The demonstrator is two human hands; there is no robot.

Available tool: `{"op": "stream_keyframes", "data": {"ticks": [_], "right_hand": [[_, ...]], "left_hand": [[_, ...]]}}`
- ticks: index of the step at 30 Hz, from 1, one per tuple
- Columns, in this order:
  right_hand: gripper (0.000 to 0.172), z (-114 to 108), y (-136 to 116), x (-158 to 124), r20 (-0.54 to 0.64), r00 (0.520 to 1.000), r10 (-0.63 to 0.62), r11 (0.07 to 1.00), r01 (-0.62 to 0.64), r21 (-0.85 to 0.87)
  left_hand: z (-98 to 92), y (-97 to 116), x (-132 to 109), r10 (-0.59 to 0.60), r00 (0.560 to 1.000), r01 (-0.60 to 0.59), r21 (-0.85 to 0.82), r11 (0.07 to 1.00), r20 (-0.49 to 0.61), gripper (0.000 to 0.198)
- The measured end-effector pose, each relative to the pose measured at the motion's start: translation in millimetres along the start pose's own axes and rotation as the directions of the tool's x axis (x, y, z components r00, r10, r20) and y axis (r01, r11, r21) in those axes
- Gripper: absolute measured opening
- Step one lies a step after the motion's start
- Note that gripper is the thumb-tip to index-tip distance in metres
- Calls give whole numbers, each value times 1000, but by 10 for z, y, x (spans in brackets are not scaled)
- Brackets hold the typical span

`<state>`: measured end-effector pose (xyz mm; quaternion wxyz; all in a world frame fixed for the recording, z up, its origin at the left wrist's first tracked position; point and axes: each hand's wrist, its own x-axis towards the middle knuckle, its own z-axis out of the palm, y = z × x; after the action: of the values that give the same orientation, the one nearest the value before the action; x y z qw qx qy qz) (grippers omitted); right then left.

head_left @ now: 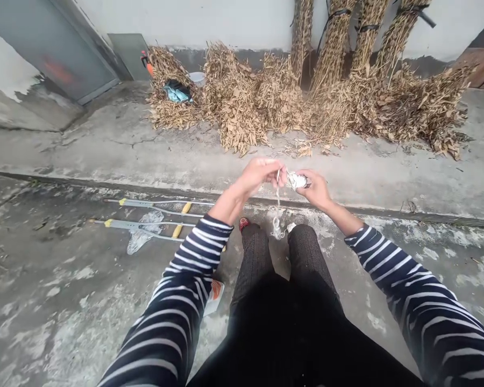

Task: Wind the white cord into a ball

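My left hand (262, 174) pinches a strand of white string (278, 196), which hangs down from the fingers and ends in a loose tangle (276, 228) between my knees. Close beside it, my right hand (315, 188) is closed around a small white bundle (297, 181) that looks like wound string. Strands run from this bundle toward the left fingertips. Both hands are held out in front of me, over the edge of the concrete step. The far side of the bundle is hidden by the right fingers.
A pair of crutches (177, 230) lies on the ground at left, with clear plastic (141, 236) by them. Dried plant bundles (242, 102) lie along the wall, and tied ones (334, 43) lean upright. A step edge (387, 215) crosses ahead. A box (214, 298) sits by my left leg.
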<state>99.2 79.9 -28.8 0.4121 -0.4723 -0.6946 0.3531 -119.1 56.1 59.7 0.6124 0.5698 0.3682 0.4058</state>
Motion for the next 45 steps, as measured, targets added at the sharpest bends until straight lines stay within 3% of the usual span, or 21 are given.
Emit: {"op": "stream_keyframes", "data": {"ticks": [5,10,14,18,21,25,28,31,35,39,42,45], "right_hand": [[50,19,-182,-168,164,976,142,974,-167,152],[48,-165,-495,-324,186,971,151,937,-200,285],[74,-276,-639,-448,183,956,230,846,-289,448],[52,-352,-666,-552,115,931,347,777,-354,521],[49,-423,-660,-605,133,902,411,723,-411,555],[46,-515,-669,-661,170,868,466,683,-475,554],[47,-576,-707,-712,182,863,471,680,-487,549],[44,-676,-788,-747,114,875,470,691,-446,569],[36,-920,-977,-730,-68,881,468,726,-339,598],[43,-1198,-1206,-736,-225,924,310,825,-144,546],[43,-1310,-1328,-783,-276,934,226,860,-58,507],[37,-1303,-1398,-807,-297,926,233,864,-57,500]], "left_hand": [[-21,-3,388,-48,999,50,134,990,-14,33],[-51,-213,601,-143,989,131,285,950,22,33],[-16,-535,514,-227,972,209,220,953,64,25],[45,-767,323,-262,955,251,91,964,140,23],[93,-771,227,-254,950,249,47,967,183,29],[128,-672,159,-231,916,228,48,972,328,29],[97,-681,120,-220,909,212,64,975,353,28],[21,-816,89,-245,920,238,59,969,307,24],[-95,-1092,105,-253,944,254,21,967,210,20],[-200,-1342,218,-254,965,254,15,967,60,16],[-297,-1522,306,-244,967,247,35,968,-74,14],[-393,-1730,340,-239,950,254,54,966,-199,14]]}}
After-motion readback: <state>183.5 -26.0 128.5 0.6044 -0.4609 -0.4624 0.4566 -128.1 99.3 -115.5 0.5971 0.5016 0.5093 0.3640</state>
